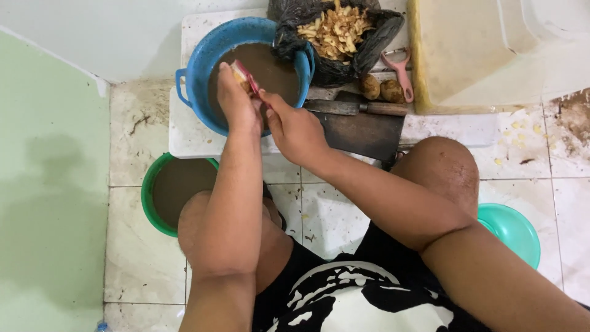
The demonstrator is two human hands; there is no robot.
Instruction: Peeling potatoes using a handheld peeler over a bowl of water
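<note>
A person crouches over a tiled floor, seen from above. The left hand (236,101) is closed around a small pale potato (238,72), held just above the brown water in a blue basin (195,67). The right hand (294,126) sits just beside it, touching or nearly so, fingers pinched shut on a pink peeler (247,76) whose head lies against the potato. The peeler runs from the right fingers up and leftward to the potato, so the potato lies up and to the left of the right hand, and the left hand is the nearer one, already gripping it.

The basin stands on a low white board (184,138) on the floor, toward its left edge. To the right of the hands on the board lies a cleaver (362,123) with a wooden handle, its long axis running left to right. Beyond it are two unpeeled potatoes (381,89), a second pink peeler (401,72), and a black bag of peelings (335,31) at the board's far edge. A green bucket (147,197) of brown water stands on the floor near the person's left knee, and a teal bowl (516,227) by the right knee.
</note>
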